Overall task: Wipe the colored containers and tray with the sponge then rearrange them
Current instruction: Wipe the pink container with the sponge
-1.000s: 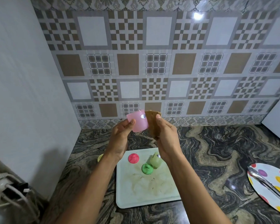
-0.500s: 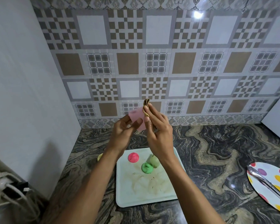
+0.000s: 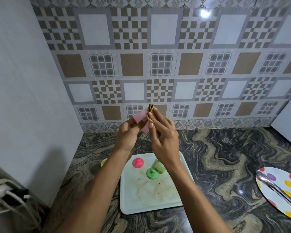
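Pink cup (image 3: 139,117) gripped in left hand (image 3: 127,137), folded sponge (image 3: 150,111) pinched in right hand (image 3: 165,140) at its rim, well above tray (image 3: 149,200).

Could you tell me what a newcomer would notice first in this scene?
Probably the two hands raised mid-frame: the left hand holds a pink container while the right hand pinches a folded brown sponge against it. Below them a stained pale tray lies on the marbled counter, with a polka-dot plate at the right edge.
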